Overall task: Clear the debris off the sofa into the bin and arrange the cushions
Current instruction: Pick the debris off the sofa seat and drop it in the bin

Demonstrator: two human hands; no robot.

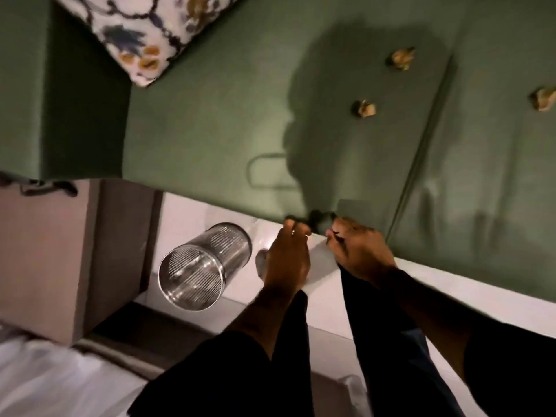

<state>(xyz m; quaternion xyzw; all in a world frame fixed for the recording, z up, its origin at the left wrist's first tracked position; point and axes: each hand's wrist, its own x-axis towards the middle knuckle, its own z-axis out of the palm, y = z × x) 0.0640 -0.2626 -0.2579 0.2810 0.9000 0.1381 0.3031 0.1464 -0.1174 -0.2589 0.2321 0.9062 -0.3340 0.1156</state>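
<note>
Green fabric covers the sofa, whose seat fills most of the head view, tilted so the front edge runs from centre left down to the right. Both hands meet at that front edge. The left hand reaches forward with its back to the camera, fingers curled and pinched near the edge, a ring on one finger. The right hand sits just beside it, fingers also curled in towards the left. Between the two sets of fingertips lies a small dark thing, blurred; it seems both hands pinch at it, though I cannot tell which one actually holds it. Both forearms are bare, with dark sleeves pushed up near the elbows.

Three crumpled brownish scraps lie on the seat, well apart from the hands: one near the middle, one further back, and one at the right edge of the view, beyond the seam between the seat pads. A floral cushion, white with dark branches and yellow spots, rests at the back left corner by the armrest.

On the pale floor in front of the sofa, left of the left hand, stands the bin, a round metal mesh one, seen open from above. A beige cabinet stands to its left. No writing or labels can be read.
</note>
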